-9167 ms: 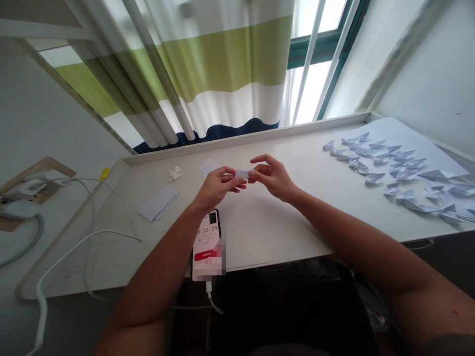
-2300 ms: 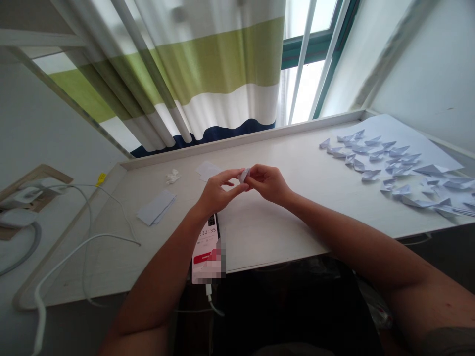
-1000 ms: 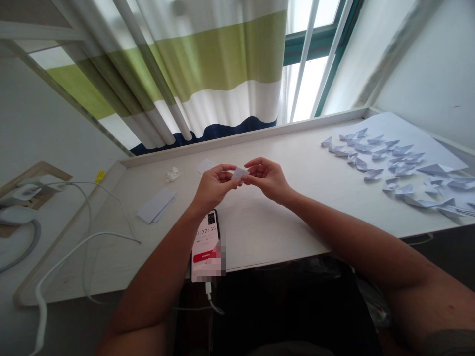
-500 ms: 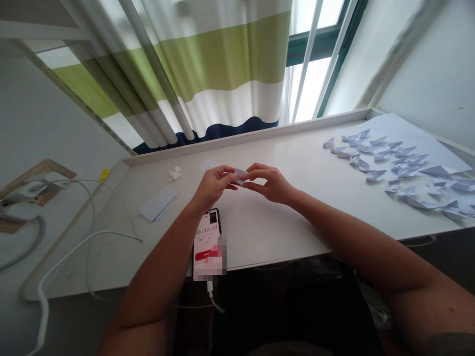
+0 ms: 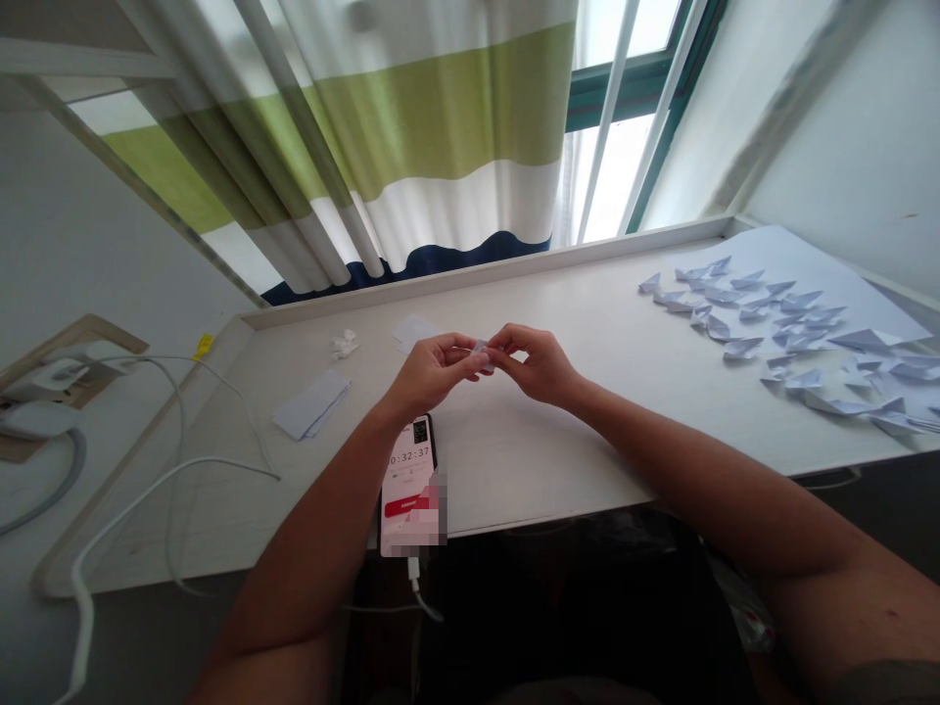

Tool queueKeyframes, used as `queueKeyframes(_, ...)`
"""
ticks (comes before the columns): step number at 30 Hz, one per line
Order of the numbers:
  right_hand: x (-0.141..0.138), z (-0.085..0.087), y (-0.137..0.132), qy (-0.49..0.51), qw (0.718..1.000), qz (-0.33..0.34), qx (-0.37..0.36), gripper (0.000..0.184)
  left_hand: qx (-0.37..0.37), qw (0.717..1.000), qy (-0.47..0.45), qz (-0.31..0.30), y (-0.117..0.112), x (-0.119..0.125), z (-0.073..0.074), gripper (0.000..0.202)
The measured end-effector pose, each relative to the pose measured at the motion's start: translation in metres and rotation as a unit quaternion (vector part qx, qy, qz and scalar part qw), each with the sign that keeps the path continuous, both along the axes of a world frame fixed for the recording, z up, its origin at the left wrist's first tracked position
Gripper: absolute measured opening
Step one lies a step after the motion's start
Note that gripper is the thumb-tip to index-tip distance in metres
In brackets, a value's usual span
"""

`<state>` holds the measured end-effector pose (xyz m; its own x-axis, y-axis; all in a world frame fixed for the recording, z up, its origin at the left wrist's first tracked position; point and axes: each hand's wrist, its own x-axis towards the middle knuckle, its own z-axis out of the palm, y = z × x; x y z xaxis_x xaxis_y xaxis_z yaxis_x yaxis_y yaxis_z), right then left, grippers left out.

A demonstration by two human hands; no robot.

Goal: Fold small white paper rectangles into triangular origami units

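Between my two hands, over the middle of the white desk, is a small folded piece of white paper. My left hand pinches it from the left, thumb toward me. From the right, my right hand grips its other side with thumb and forefinger. Fingers of both hands cover most of the paper, so its exact shape is hidden. Behind my left hand lies a flat sheet of paper, and a stack of paper pieces rests farther left.
Several folded paper figures spread over the desk's right side, near a large white sheet. A phone with a timer lies by the front edge, plugged into a cable. Crumpled paper and white cables are at left.
My fingers have closed in around the paper and come nearer together, so less of it shows. My left thumb has moved right along it. The desk items stay put.
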<state>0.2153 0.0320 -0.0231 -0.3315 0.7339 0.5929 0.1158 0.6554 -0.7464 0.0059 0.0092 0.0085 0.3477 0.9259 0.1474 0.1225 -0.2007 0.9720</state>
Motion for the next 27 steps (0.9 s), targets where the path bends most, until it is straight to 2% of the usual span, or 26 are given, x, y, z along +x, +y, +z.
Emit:
queueKeyframes(3, -0.0007, 0.0013, -0.0010, 0.006, 0.999, 0.006, -0.042, 0.046, 0.021, 1.000, 0.018, 0.013, 0.0000, -0.0002, -0.0034, 0.043)
queueKeyframes(6, -0.0009, 0.0021, -0.0012, 0.014, 0.999, -0.002, -0.044, 0.047, 0.064, 0.997, 0.013, 0.044, 0.0010, -0.0009, -0.0067, 0.046)
queueKeyframes(10, -0.0005, 0.0008, 0.0002, 0.040, 0.998, -0.007, -0.046, 0.046, 0.113, 0.991, 0.018, 0.067, 0.0017, -0.0006, -0.0076, 0.035)
queueKeyframes(15, 0.0003, -0.0026, 0.0046, 0.082, 0.994, 0.023, -0.072, 0.043, 0.140, 0.981, -0.025, 0.134, 0.0008, 0.0015, -0.0045, 0.031)
queueKeyframes(20, 0.0010, -0.0004, 0.0059, 0.120, 0.989, 0.013, -0.088, 0.040, 0.154, 0.979, -0.024, 0.132, 0.0009, 0.0018, -0.0034, 0.032)
queueKeyframes(27, 0.0003, -0.0021, 0.0070, 0.139, 0.986, -0.009, -0.088, 0.034, 0.163, 0.977, -0.020, 0.138, 0.0042, 0.0013, -0.0097, 0.026)
